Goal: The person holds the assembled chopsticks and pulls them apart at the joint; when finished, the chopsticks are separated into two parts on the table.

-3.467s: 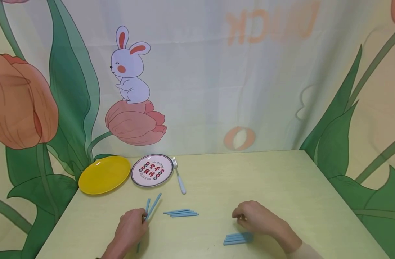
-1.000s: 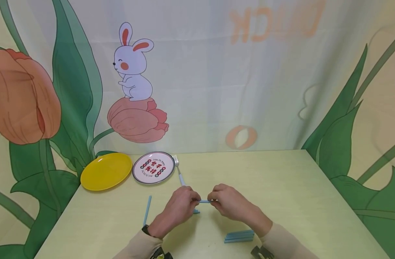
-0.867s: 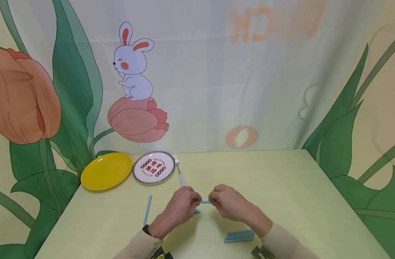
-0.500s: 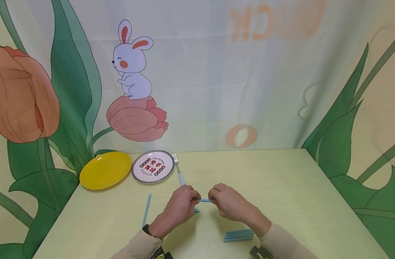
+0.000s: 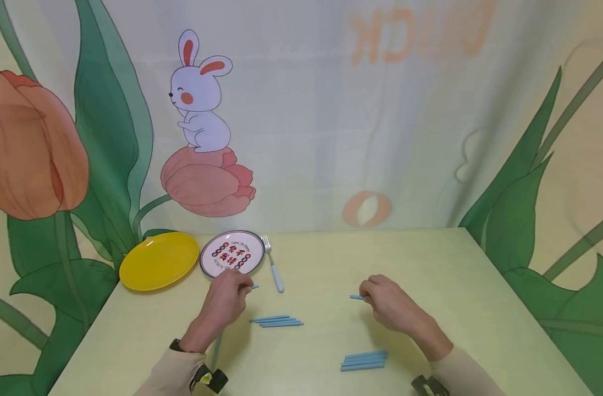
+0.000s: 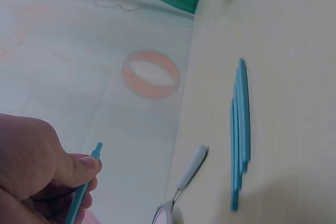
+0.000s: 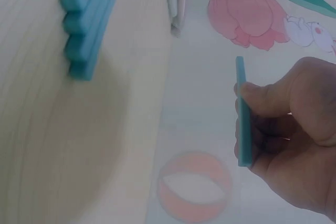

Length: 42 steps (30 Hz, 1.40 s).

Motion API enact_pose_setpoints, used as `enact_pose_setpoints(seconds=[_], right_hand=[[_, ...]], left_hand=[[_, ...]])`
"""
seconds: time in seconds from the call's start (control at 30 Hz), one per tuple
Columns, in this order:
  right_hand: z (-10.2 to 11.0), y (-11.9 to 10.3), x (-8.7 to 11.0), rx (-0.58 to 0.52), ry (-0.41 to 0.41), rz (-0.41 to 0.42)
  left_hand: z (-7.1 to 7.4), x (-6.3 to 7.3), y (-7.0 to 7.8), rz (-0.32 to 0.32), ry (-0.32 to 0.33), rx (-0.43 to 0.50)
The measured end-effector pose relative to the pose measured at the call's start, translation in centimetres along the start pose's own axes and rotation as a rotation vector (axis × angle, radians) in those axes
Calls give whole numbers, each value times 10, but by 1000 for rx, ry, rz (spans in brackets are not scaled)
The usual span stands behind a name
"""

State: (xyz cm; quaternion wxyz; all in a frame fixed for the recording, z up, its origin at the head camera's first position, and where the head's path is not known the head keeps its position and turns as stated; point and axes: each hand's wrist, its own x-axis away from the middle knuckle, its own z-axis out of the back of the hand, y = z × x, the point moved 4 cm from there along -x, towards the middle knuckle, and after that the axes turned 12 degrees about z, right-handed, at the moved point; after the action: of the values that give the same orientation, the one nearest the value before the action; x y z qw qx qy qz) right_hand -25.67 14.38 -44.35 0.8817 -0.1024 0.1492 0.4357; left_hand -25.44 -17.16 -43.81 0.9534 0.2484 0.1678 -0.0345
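Observation:
My left hand (image 5: 227, 300) pinches a short blue stick (image 6: 79, 199) between thumb and fingers, raised just in front of the patterned plate. That stick ends in a narrower peg at its tip. My right hand (image 5: 390, 305) pinches another blue stick (image 7: 243, 124) at mid-right, also raised above the table. Between the hands, several blue sticks (image 5: 277, 321) lie side by side on the table. A second group of blue sticks (image 5: 364, 361) lies nearer, below my right hand. One more blue stick (image 5: 216, 352) lies partly hidden beside my left forearm.
A yellow plate (image 5: 159, 261) stands at the table's back left, beside a white plate (image 5: 234, 250) with red characters. A fork (image 5: 275, 270) with a pale handle lies right of it. A printed curtain (image 5: 301, 137) hangs behind the table (image 5: 430, 275).
My hands, which held a blue stick between them close together, have drawn apart, left hand going left and up, right hand going right. Each now holds a separate blue piece.

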Motion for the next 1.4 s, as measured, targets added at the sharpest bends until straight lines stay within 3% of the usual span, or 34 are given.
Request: enact_pose_setpoints(seconds=[0.13, 0.27, 0.5, 0.83, 1.4], right_hand=[[4, -3, -3, -56, 6, 43], [2, -5, 0, -74, -4, 22], [3, -6, 4, -97, -10, 11], [3, -7, 8, -140, -15, 8], [2, -10, 13, -212, -32, 17]], left_hand=[[-3, 0, 1, -20, -68, 42], [-10, 3, 4, 7, -95, 44], [-14, -1, 10, -9, -155, 24], [-20, -1, 12, -32, -180, 6], [-31, -1, 10, -7, -263, 30]])
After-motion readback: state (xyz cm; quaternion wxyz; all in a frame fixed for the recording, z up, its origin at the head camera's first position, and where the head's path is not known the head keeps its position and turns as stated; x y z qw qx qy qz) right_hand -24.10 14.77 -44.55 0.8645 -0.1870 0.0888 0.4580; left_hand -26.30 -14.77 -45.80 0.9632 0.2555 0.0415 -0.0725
